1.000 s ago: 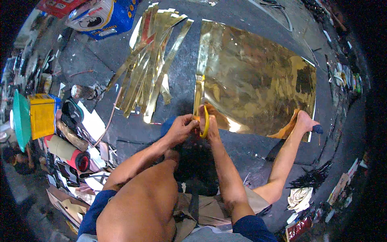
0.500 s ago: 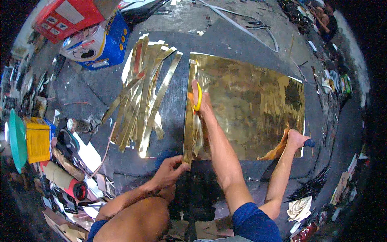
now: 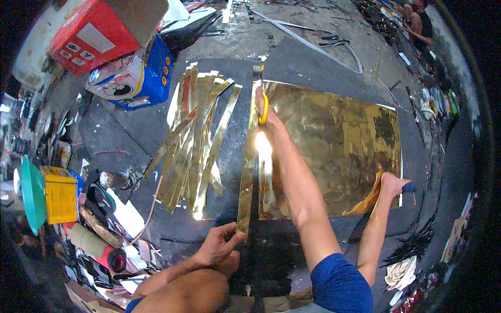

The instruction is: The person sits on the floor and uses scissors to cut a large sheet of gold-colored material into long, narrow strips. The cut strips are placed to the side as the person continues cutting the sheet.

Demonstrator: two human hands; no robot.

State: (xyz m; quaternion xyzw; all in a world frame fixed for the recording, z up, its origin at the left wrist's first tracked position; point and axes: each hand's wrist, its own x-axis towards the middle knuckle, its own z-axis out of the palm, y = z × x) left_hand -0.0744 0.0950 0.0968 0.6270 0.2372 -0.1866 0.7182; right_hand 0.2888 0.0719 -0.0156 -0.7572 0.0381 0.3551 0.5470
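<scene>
A glossy gold sheet [image 3: 334, 151] lies on the dark floor mat. My right hand [image 3: 268, 118] is closed around yellow-handled scissors [image 3: 265, 107] at its far left corner, the blade tips reaching past the far edge. Along the sheet's left side runs a long narrow gold strip [image 3: 247, 185], a dark gap between them at the near end. My left hand [image 3: 223, 244] pinches the strip's near end between thumb and fingers. Whether the strip is still joined at the far corner is hidden by my right hand. Left of it lies a pile of gold strips [image 3: 190, 141].
A foot [image 3: 392, 183] rests on the sheet's right edge. Red [image 3: 94, 36] and blue [image 3: 151, 75] boxes stand far left. A yellow tin [image 3: 61, 195], cardboard roll [image 3: 94, 245] and scraps crowd the left. Crumpled cloth [image 3: 401, 273] lies near right; another person [image 3: 419, 26] sits far right.
My right hand and the scissors have advanced along the sheet to its far edge. The gap between strip and sheet has widened. My left hand keeps its pinch; the whole view has shifted slightly.
</scene>
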